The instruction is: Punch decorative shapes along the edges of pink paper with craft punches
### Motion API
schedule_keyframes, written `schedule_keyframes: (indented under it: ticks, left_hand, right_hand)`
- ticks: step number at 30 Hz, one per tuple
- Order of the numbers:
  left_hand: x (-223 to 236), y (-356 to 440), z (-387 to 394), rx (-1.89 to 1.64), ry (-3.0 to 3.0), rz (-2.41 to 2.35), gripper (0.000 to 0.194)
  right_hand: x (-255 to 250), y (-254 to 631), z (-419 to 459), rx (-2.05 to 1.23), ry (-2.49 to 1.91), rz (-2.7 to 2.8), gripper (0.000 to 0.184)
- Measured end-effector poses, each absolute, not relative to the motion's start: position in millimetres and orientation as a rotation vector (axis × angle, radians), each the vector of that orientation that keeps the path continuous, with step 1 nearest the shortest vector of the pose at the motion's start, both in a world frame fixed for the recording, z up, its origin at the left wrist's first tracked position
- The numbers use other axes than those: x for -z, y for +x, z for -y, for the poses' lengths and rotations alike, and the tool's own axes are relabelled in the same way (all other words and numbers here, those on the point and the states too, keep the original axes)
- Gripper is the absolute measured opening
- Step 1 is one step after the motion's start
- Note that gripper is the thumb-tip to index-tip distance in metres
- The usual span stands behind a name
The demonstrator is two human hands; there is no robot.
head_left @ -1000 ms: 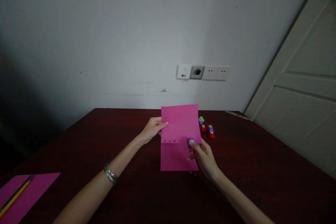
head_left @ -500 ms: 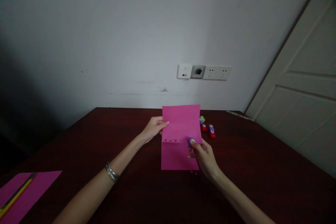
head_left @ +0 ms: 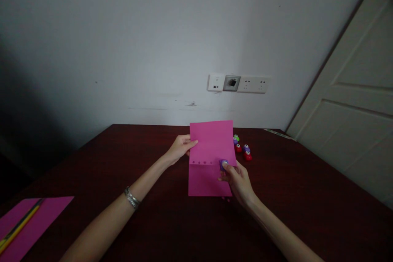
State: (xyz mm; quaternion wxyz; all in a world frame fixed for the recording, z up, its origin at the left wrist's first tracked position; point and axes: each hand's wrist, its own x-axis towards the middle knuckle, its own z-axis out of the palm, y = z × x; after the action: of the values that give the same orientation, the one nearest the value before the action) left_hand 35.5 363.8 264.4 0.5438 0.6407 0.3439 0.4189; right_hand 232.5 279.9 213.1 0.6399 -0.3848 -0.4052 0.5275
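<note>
A pink sheet of paper [head_left: 210, 143] is folded, its upper flap raised above the dark table. My left hand [head_left: 180, 148] pinches the flap's left edge. My right hand [head_left: 236, 180] is closed on a small purple paper punch [head_left: 223, 165] clamped on the flap's lower edge, thumb on top. A row of small punched holes [head_left: 199, 162] runs along that edge to the left of the punch. A few tiny pink cut-outs [head_left: 226, 199] lie on the table below the sheet.
Several small punches, red, purple and green [head_left: 242, 150], sit just right of the sheet. Another pink sheet [head_left: 37, 217] with pencils [head_left: 18, 229] on it lies at the table's [head_left: 153, 221] near left corner. Wall sockets [head_left: 238, 84] are behind; a door [head_left: 353, 102] stands at the right.
Hands, sheet and punch keep the same pose; the whole scene has shifted slightly upward in view as my head moved.
</note>
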Motion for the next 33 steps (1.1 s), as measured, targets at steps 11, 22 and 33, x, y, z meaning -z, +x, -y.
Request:
schedule_keyframes:
  ticks: [11,22,33]
  left_hand:
    - [-265.0,34.3,-362.9,-0.984,1.532,-0.802,0.033]
    - [-264.5,33.5,-363.9,-0.99,1.534,-0.789,0.034]
    - [-267.4,34.4,-362.2,-1.035,1.505,-0.809,0.033]
  right_hand:
    - [-211.9,231.7,-281.7,-1.213,-0.865,0.933,0.022]
    - [-207.8,234.3,-283.3,-1.232,-0.871,0.959,0.022]
    - [-207.9,233.8,-282.5,-1.29,-0.871,1.038,0.024]
